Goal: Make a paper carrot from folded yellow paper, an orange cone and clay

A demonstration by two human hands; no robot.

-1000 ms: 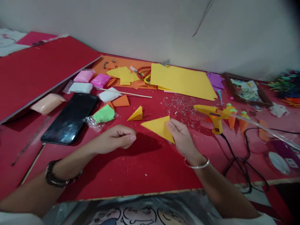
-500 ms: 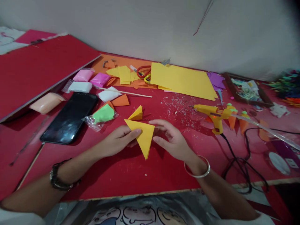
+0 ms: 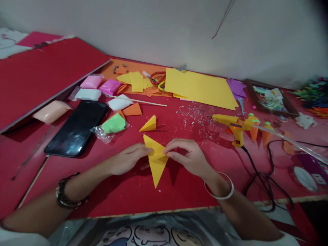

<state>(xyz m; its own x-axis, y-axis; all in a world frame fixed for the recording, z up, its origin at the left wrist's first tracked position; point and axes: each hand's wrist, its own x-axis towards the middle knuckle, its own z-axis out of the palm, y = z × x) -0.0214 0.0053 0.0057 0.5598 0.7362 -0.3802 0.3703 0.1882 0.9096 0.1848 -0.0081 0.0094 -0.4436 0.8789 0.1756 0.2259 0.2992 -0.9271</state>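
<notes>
Folded yellow paper (image 3: 157,162) pinched between both hands' (image 3: 147,152) (image 3: 166,153) nearly closed fingertips, left grip partly hidden.

left hand (image 3: 129,159) reaching in from the left, thumb on top, right hand (image 3: 187,155) opposite, thumb and index fingertips pinched, hands apart, facing each other, both forearms angled inward, dark bracelet on left wrist (image 3: 70,191), light bangle around right wrist (image 3: 218,184)
</notes>
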